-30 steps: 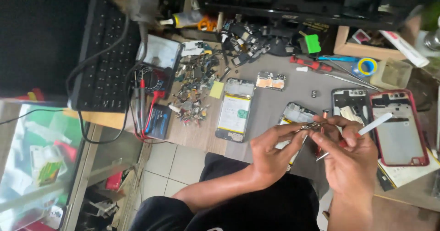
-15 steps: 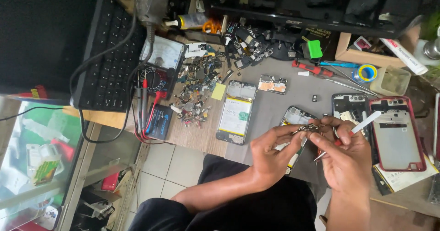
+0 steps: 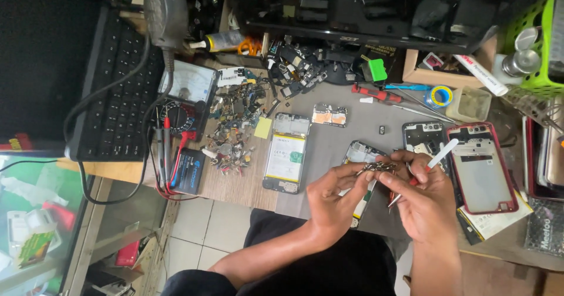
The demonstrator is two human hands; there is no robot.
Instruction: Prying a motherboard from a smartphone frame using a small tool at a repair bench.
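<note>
- I see a cluttered grey-topped bench [image 3: 329, 140] spread across the view, with a black keyboard [image 3: 114, 90] at its left end.
- An opened phone body with a pale battery [image 3: 286, 152] lies flat near the middle of the bench, and a red-rimmed phone back shell [image 3: 482, 167] lies flat well to the right.
- A second opened phone frame [image 3: 357, 155] lies just under my two hands, partly hidden by them.
- My left hand [image 3: 331, 205] comes up from below, its thumb and forefinger pinched together on a small dark metal part [image 3: 376, 167], held above that phone frame.
- My right hand [image 3: 424, 199] sits just beside the left one, its fingertips also closed on the same small part from the other side; a white plastic pry stick [image 3: 442, 153] and a thin red-handled tool [image 3: 398, 193] are tucked in the same fist.
- An analogue multimeter with red and black leads [image 3: 182, 93] rests by the keyboard, next to a heap of tiny loose screws and scraps [image 3: 235, 134].
- A small yellow sticky note [image 3: 263, 127] lies beside the battery phone.
</note>
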